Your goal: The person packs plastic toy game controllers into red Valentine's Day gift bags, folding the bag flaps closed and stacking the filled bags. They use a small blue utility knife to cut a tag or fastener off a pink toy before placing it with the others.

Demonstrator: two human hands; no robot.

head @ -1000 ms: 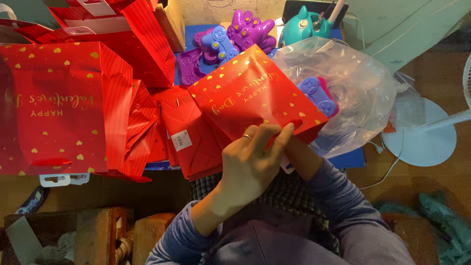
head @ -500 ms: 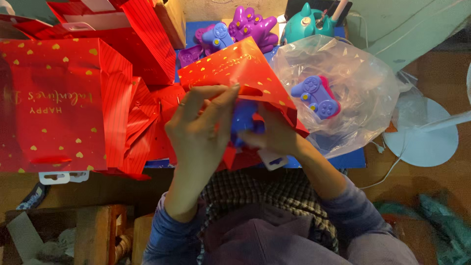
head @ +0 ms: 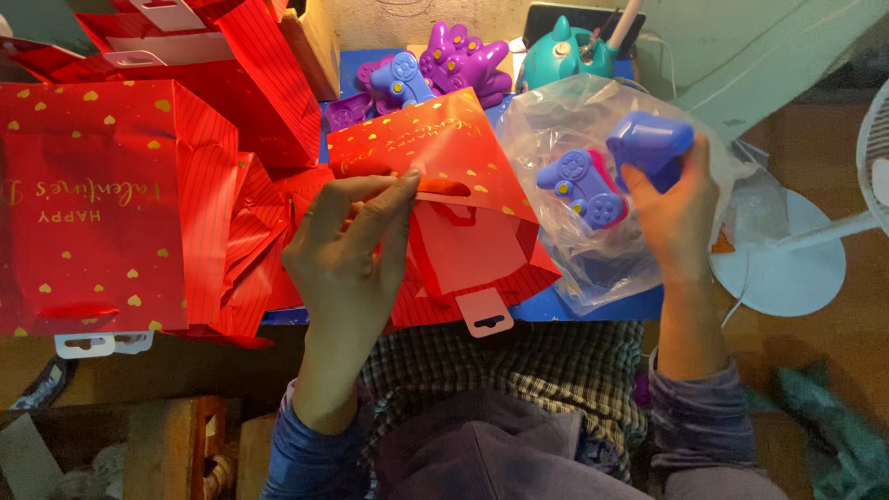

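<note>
Blue desk (head: 593,307) mostly buried under stuff, only slivers show. Left hand (head: 356,250) pinches the top edge of a red gift bag (head: 444,176) w/ gold hearts; bag's inside can't be seen. Right hand (head: 681,208) grips a blue controller toy (head: 648,143) over a clear plastic bag (head: 593,120). Another controller toy (head: 583,185) lies inside, left of that hand, blurred by film.

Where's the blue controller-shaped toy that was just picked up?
In the head view, the blue controller toy is in the right hand, right of centre above the clear plastic bag, beside the red gift bag held open by the left hand.
</note>
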